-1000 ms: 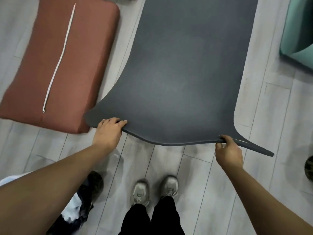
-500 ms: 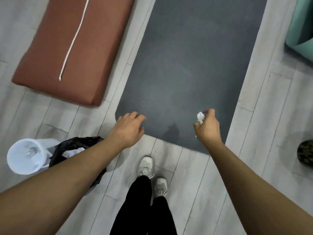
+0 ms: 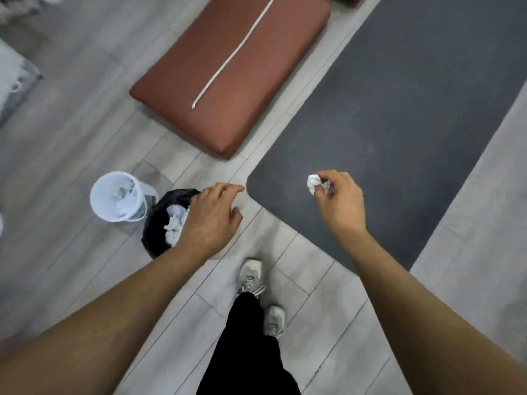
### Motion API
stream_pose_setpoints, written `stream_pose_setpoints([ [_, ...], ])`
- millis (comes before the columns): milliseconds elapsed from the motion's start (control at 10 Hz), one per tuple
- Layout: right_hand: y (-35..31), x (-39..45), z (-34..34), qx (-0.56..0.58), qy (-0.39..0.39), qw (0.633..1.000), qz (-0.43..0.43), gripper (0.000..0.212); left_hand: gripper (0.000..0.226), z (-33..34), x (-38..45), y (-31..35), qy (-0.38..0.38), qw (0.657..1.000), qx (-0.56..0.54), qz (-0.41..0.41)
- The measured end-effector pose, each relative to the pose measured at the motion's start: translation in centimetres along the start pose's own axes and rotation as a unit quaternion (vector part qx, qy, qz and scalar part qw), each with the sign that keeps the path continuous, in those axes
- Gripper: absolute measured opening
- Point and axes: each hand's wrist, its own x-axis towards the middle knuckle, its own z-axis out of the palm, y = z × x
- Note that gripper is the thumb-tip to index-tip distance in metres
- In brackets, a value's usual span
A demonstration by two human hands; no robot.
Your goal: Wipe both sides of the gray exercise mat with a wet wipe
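The flat gray foam exercise mat (image 3: 399, 115) lies on the floor under the right hand (image 3: 340, 201), which pinches a crumpled white wet wipe (image 3: 313, 183). The left hand (image 3: 209, 220) hangs open, holding nothing. The mat looks light and floppy, best lifted by its near corners.

Showing one gray mat (image 3: 399, 132), one brown cushion (image 3: 228, 81), one white cup (image 3: 117, 201), one black bag (image 3: 159, 220) of used wipes, one crumpled wipe (image 3: 313, 183), two hands: left (image 3: 208, 220), right (image 3: 340, 201), two sneakers (image 3: 251, 276)
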Motion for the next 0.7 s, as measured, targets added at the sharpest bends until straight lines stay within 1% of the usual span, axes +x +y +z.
stream_pose_setpoints([
  [100,-5.3,-2.6,4.6,-0.007,-0.067,0.996,-0.051,0.008,0.043,-2.4,-4.4,-4.2,0.033,0.999,-0.007,-0.040],
  [200,-10.5,-5.8,9.2,-0.010,-0.138,0.985,-0.103,0.019,0.042,-4.2,-8.4,-8.1,0.080,0.993,-0.009,-0.086],
  [300,-13.7,-8.9,14.3,-0.025,-0.183,0.969,-0.162,0.028,0.041,-4.4,-12.0,-12.0,0.115,0.986,-0.009,-0.119],
  [400,-15.2,-11.2,18.5,-0.043,-0.218,0.958,-0.179,0.038,0.042,-3.5,-14.3,-15.4,0.091,0.984,-0.003,-0.153],
  [500,-15.5,-12.6,21.1,-0.050,-0.249,0.953,-0.163,0.049,0.043,-2.7,-15.5,-17.7,0.069,0.983,-0.011,-0.168],
  [600,-16.2,-13.7,21.1,-0.037,-0.219,0.964,-0.147,0.045,0.042,-3.3,-16.1,-18.5,0.080,0.981,-0.024,-0.175],
  [700,-17.0,-14.0,20.1,-0.050,-0.182,0.966,-0.178,0.045,0.041,-4.3,-16.5,-18.2,0.109,0.982,-0.026,-0.152],
])
